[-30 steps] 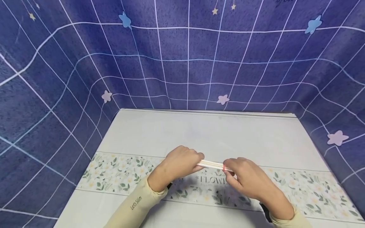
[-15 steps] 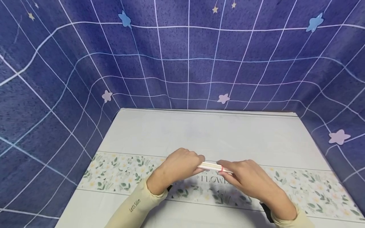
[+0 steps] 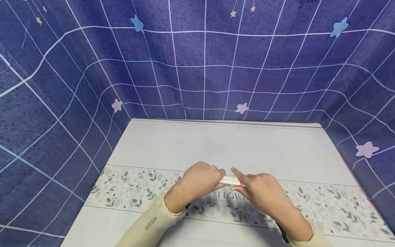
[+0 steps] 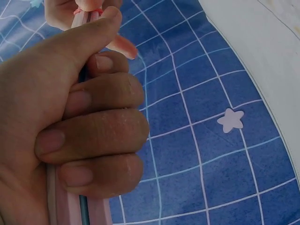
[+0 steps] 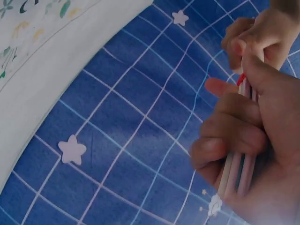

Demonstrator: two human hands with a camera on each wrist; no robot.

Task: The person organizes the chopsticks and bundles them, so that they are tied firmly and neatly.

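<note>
A bundle of slim pale sticks [image 3: 230, 180] is held level between the two hands above the table. My left hand [image 3: 199, 181] grips its left part, with the fingers curled round it in the left wrist view. My right hand [image 3: 265, 192] holds the right end; in the right wrist view several fingers curl round the sticks [image 5: 236, 176] while the index finger sticks out. A thin red band [image 3: 240, 183] circles the bundle close to the right thumb. Dark lines run between the pale sticks [image 4: 68, 206]. Both hands hide much of the bundle.
Under the hands lies a white tabletop [image 3: 191, 140] with a floral strip [image 3: 129, 185] and printed lettering. A blue curtain [image 3: 203, 75] with a grid and stars rises behind the table and along both sides.
The right hand has shifted slightly left along the bundle, nearer the left hand, and its index finger has straightened away from the sticks. The red band sits about where it was.
</note>
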